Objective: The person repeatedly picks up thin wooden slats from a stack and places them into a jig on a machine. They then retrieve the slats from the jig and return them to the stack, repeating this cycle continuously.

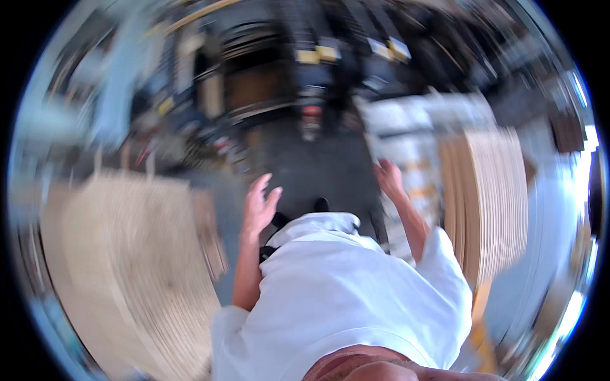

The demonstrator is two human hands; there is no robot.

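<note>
The picture is blurred by motion. My left hand [259, 204] hangs in the air in front of my white shirt, fingers apart, holding nothing. My right hand [389, 177] is raised a little farther out, also free of any object, its fingers loosely spread. Both hands hover over a dark grey floor [318, 165]. The left hand is nearest a tall stack of light wooden sheets [127, 254]. The right hand is close to another stack of thin wooden sheets [486, 197].
The two wood stacks flank a narrow dark aisle running ahead. White wrapped bundles [406, 127] lie beside the right stack. Dark shelving and machinery [273, 82] with yellow tags fill the far end. A dark shoe tip [321, 204] shows below.
</note>
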